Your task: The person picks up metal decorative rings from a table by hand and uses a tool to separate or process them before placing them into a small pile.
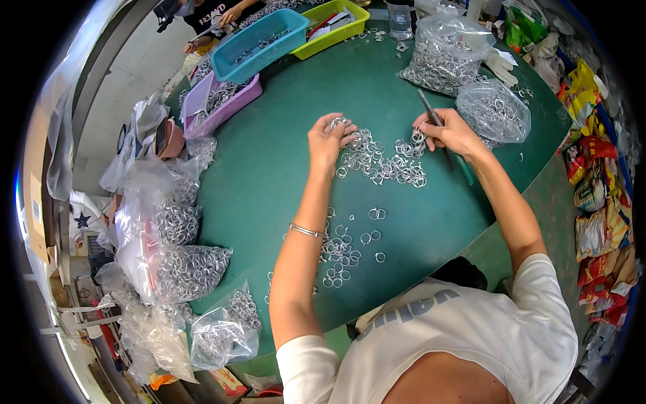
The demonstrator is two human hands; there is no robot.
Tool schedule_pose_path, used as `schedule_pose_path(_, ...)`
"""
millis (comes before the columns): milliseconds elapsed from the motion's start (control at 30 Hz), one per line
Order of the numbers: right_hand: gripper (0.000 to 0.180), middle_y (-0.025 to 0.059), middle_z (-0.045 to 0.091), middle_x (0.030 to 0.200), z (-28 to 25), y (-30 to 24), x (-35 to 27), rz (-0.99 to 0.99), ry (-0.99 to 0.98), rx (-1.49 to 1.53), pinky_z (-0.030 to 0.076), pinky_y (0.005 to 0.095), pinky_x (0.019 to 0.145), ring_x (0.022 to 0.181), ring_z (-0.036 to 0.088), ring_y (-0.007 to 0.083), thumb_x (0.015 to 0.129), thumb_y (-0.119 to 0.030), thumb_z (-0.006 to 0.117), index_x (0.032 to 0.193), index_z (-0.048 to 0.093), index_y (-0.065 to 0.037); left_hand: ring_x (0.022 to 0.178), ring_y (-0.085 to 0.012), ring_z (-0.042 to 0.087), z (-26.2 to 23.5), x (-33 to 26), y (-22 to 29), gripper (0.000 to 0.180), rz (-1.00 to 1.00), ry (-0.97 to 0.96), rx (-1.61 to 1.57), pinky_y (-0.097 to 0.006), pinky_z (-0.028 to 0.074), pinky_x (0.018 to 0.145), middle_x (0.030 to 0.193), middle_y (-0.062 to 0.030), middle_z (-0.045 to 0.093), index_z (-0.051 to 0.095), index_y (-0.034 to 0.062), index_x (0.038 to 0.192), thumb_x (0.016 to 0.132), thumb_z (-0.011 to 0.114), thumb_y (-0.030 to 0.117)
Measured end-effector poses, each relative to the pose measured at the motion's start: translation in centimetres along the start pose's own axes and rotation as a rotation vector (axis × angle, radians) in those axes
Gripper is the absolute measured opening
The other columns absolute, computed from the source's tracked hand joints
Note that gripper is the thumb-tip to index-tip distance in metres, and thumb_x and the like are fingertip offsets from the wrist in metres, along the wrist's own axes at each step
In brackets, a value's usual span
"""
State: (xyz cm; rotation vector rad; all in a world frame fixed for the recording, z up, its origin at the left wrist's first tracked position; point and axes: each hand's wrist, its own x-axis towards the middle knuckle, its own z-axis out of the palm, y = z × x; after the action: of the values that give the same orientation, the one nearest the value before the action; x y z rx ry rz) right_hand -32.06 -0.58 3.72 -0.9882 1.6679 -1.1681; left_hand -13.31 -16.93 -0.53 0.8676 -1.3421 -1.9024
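A loose pile of silver metal rings (380, 165) lies on the green tabletop (256, 168). At the pile's left side, my left hand (328, 138) curls its fingers round a few rings. My right hand (449, 132) is at the pile's right end, closed on a slim dark tool (431, 108). Below that hand, two handle-like ends, one black and one green, stick out; its exact kind is unclear. Several rings hang at my right fingertips. Nearer to me, more rings (343, 252) are scattered beside my left forearm, which hides part of them.
Clear bags of rings stand at the far right (444, 57) and along the left edge (192, 269). Purple (245, 94), blue (296, 30) and yellow-green (360, 20) bins line the far side. Beyond them, another person's hands (230, 16) work. A clear cup (401, 23) stands at the back.
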Motion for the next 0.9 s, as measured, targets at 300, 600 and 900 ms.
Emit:
schedule_pose_path(300, 0.029, 0.0115, 0.058, 0.089, -0.2, 0.8, 0.1, -0.038, -0.063, -0.471, 0.046, 0.0313, 0.059, 0.060, 0.057, 0.0196, 0.077, -0.007, 0.060, 0.104, 0.056, 0.000, 0.106, -0.0265, 0.051, -1.2, -0.6, -0.8, 0.052, 0.475, -0.137, 0.915, -0.030, 0.045, 0.084, 0.122, -0.0146, 0.047, 0.046, 0.0088, 0.124, 0.075, 0.062, 0.005)
schedule_pose_path(600, 0.031, 0.0128, 0.055, 0.100, 4.5, 2.9, 1.0, -0.160, 0.059, -0.936, 0.045, 0.0426, 0.075, 0.089, 0.056, 0.0331, 0.069, -0.017, 0.069, 0.096, 0.059, -0.005, 0.105, -0.0323, 0.046, -0.4, -3.9, -3.3, 0.044, 0.454, -0.219, 1.131, -0.033, 0.041, 0.090, 0.118, -0.0146, 0.043, 0.054, 0.0074, 0.105, 0.064, 0.068, 0.005)
schedule_pose_path(900, 0.027, 0.0037, 0.055, 0.062, 0.0, 1.4, 1.5, -0.067, 0.130, -0.278, 0.038, 0.0297, 0.051, 0.054, 0.045, 0.0103, 0.081, -0.025, 0.058, 0.079, 0.058, 0.002, 0.084, -0.0164, 0.058, 3.2, 0.9, -1.8, 0.034, 0.092, -0.239, 0.070, -0.026, 0.051, 0.071, 0.098, -0.0103, 0.056, 0.044, -0.0021, 0.112, 0.079, 0.053, -0.004)
